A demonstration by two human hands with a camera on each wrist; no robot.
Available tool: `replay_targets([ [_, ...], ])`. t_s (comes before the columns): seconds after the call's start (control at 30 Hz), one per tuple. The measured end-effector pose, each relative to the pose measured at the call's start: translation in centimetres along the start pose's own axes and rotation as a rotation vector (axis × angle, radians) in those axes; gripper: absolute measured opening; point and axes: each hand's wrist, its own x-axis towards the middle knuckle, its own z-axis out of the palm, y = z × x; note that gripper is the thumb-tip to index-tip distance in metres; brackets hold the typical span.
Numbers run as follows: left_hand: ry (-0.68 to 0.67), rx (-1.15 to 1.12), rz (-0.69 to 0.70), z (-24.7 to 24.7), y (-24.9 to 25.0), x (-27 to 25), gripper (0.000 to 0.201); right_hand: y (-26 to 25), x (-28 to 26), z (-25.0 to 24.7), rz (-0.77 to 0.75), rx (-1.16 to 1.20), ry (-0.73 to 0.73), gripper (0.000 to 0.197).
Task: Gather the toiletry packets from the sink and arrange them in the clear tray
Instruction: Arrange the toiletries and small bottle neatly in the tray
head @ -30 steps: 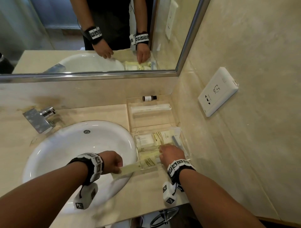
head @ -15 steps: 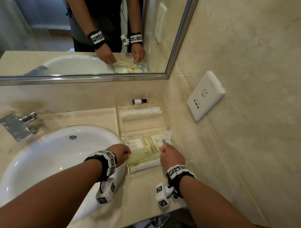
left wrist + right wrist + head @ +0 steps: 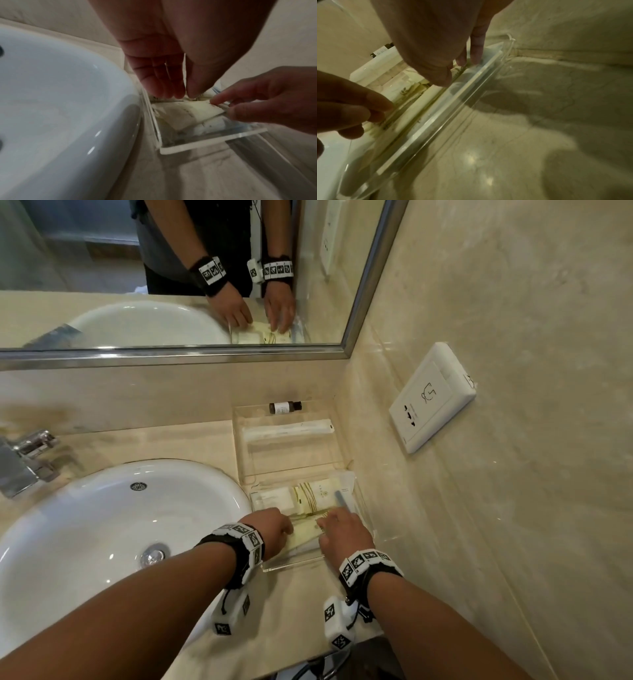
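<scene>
The clear tray (image 3: 294, 565) stands right of the white sink (image 3: 102, 525), hard against the wall. Its near compartment holds several packets: a white one (image 3: 272, 496), a cream one with gold lines (image 3: 318, 493) and a blue-handled toothbrush pack (image 3: 342, 498). On top lies a long pale yellow packet (image 3: 305, 534) (image 3: 188, 112). My left hand (image 3: 274, 525) (image 3: 181, 94) pinches the packet's far edge between thumb and fingertips. My right hand (image 3: 337, 525) (image 3: 458, 67) presses straight fingers down on its right end by the tray wall (image 3: 453, 108). No packet shows in the basin.
The tray's far compartment holds a long white packet (image 3: 287, 430) and a small dark bottle (image 3: 285, 407). A chrome faucet (image 3: 24, 453) sits at the far left, a mirror (image 3: 171, 268) behind, and a white wall socket (image 3: 431, 398) on the right wall. Counter edge runs close below my wrists.
My left hand has carried the pale yellow packet from the sink's rim into the tray's near compartment. My right hand has stayed in the tray and now presses on the packet.
</scene>
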Motion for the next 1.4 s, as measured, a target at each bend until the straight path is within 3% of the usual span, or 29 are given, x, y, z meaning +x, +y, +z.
replay_targets([
  [0.2, -0.072, -0.033, 0.023, 0.6, 0.9, 0.4, 0.032, -0.1, 1.1, -0.1, 0.043, -0.015, 0.010, 0.037],
  [0.33, -0.064, 0.093, 0.005, 0.9, 0.6, 0.6, 0.035, -0.7, 1.4, 0.4, 0.073, 0.037, 0.084, 0.035],
  [0.5, -0.103, 0.164, 0.018, 1.1, 0.7, 0.9, 0.035, -0.5, 0.6, 0.1, 0.001, 0.019, 0.115, 0.032],
  [0.7, -0.143, 0.180, -0.007, 1.7, 1.3, 0.7, 0.039, -0.2, 0.1, -0.3, -0.068, -0.078, 0.046, 0.040],
  [1.07, -0.115, 0.355, 0.086, 2.2, 1.9, 0.0, 0.032, -1.0, -0.3, -2.3, -0.129, -0.192, -0.133, 0.046],
  [1.4, -0.101, 0.358, 0.074, 2.2, 2.0, -1.1, 0.027, -0.2, 0.3, -2.1, -0.095, -0.082, -0.224, 0.057],
])
